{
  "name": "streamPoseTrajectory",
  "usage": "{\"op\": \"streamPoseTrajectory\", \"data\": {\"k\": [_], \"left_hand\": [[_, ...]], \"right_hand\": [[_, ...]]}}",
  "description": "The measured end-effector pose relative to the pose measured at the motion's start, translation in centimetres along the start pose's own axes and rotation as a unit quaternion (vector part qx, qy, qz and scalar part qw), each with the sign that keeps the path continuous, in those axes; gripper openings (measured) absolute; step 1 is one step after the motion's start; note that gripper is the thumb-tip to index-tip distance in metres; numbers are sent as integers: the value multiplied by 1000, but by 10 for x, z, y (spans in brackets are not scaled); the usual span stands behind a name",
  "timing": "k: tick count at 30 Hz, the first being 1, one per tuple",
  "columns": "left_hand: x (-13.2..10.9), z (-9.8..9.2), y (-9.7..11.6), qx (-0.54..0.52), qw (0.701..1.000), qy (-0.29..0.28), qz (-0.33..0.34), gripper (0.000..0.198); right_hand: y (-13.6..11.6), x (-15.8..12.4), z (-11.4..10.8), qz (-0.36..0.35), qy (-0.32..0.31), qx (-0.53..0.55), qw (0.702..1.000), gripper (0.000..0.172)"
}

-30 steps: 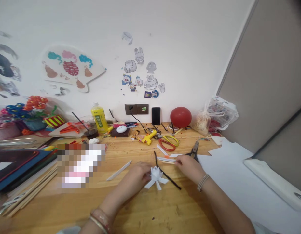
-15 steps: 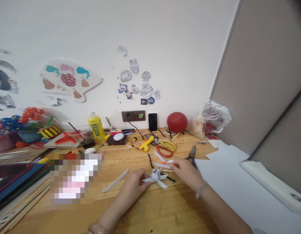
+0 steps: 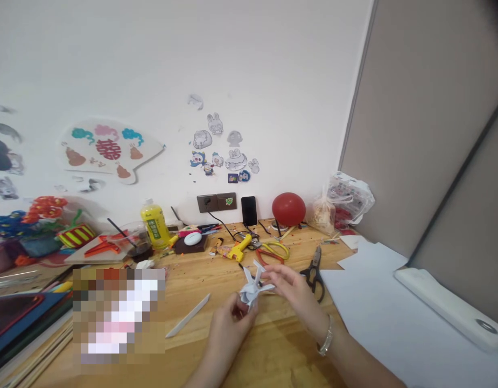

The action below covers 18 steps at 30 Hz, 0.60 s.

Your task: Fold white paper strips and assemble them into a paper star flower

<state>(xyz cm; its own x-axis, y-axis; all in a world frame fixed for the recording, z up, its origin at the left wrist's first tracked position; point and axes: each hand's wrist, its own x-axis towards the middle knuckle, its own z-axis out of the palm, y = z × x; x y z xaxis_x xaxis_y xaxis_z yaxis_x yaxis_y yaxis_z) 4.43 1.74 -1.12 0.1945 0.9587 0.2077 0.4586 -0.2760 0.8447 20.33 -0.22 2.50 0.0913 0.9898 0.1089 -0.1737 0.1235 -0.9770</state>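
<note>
A white folded-paper piece with several pointed arms (image 3: 251, 290) is held just above the wooden table, near the middle. My left hand (image 3: 235, 320) pinches its lower edge between thumb and fingers. At its upper right, the fingers of my right hand (image 3: 287, 285) are closed near one of the arms, by a small white paper strip (image 3: 257, 267); what exactly they grip is too small to tell. A longer white strip (image 3: 188, 316) lies on the table to the left.
Black scissors (image 3: 315, 269) lie right of my right hand, beside white paper sheets (image 3: 378, 307). Behind are red-and-yellow scissors (image 3: 279, 250), a yellow glue gun (image 3: 240, 248), a red balloon (image 3: 288, 209), a phone (image 3: 249, 210) and a yellow bottle (image 3: 155, 223).
My left hand has lifted and tilted the paper piece. My right hand has come in from the strips at the right to the piece. The view has shifted slightly.
</note>
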Motion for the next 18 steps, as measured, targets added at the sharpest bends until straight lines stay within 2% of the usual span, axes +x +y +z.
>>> {"op": "streamPoseTrajectory", "data": {"k": [3, 5, 8, 11, 13, 15, 18], "left_hand": [[0, 2, -2, -20, 999, 45, 0, 24], [-1, 5, -2, -21, 998, 54, -9, 22], [-5, 9, 1, -9, 999, 47, -19, 18], [-9, 7, 4, 39, 999, 23, 23, 15], [-11, 0, 5, 93, 993, -14, 71, 18], [-11, -10, 7, 152, 982, -36, 108, 30], [-7, -27, 12, 164, 976, 54, 129, 37]], "right_hand": [[4, -3, 4, -18, 5, -2, 1000, 45], [12, -4, 9, -29, 13, 5, 999, 43], [21, -6, 15, -53, 29, -10, 998, 38], [21, -5, 15, -55, 42, -56, 996, 30], [18, -3, 11, -53, 22, -87, 994, 22], [14, -1, 6, -58, -17, -127, 990, 14], [9, -1, -1, -73, -79, -197, 974, 12]]}}
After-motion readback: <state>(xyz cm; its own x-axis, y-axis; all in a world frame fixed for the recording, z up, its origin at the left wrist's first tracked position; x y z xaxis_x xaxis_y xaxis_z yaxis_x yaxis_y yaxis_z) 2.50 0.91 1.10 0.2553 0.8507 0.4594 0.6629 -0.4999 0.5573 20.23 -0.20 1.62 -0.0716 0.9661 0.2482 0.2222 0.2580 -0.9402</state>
